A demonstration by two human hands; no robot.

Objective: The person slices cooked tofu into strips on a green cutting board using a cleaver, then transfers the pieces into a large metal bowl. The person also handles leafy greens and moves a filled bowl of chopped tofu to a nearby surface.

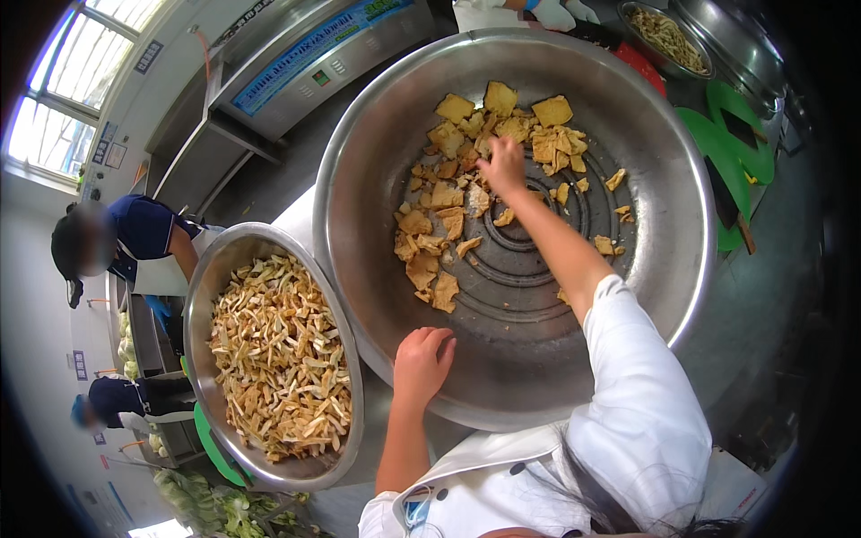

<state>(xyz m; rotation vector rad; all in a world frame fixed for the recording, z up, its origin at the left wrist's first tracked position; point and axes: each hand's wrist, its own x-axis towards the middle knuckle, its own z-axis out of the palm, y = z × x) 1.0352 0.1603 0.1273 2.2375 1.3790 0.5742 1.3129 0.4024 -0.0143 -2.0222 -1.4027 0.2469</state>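
Note:
A large round steel basin (511, 377) stands in front of me. Flat yellow-brown pieces that look like fried tofu (446, 195) lie loosely across its far and left floor, with a few crumbs to the right. My right hand (504, 168) reaches down among them, its fingers curled closed around a fried tofu piece that they mostly cover. At the near left rim of the basin my left hand (421, 363) rests with nothing in it, thumb apart from the loosely bent fingers. A smaller steel bowl (204, 269) at the left is full of cut yellow-brown strips (282, 359).
Green boards (744, 134) with dark-bladed knives lie at the right. A steel bowl of pale strips (668, 40) stands at the far right. Two people in dark blue (143, 229) are at the left, and gloved hands (556, 13) show at the far edge. Leafy greens (211, 507) lie lower left.

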